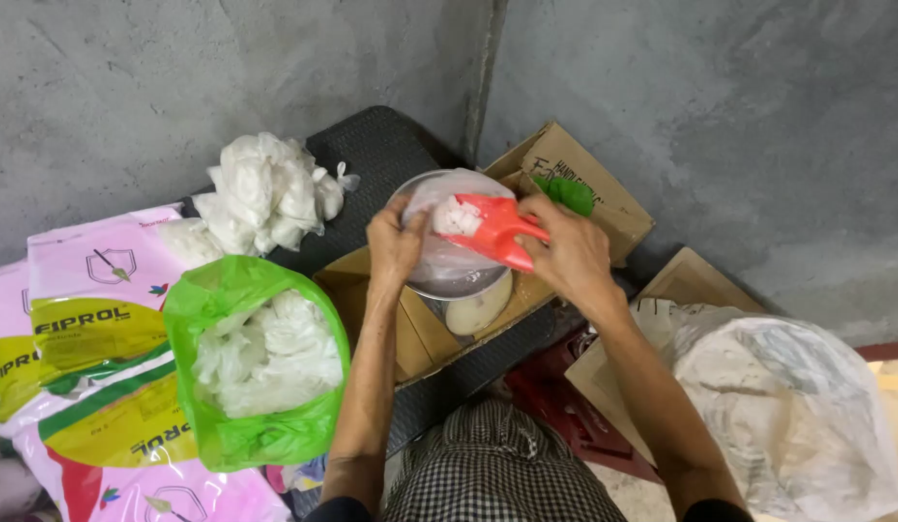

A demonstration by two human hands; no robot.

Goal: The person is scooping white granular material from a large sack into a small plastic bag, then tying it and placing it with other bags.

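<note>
Red scoop [497,230] in right hand [568,253], lengthwise left-right, mouth leftward.

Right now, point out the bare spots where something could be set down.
Bare dark mat shows between the white bag heap and the cardboard box. Crowded: both hands, left, right, with the red scoop fill the metal bowl; the green bag takes the left.
</note>
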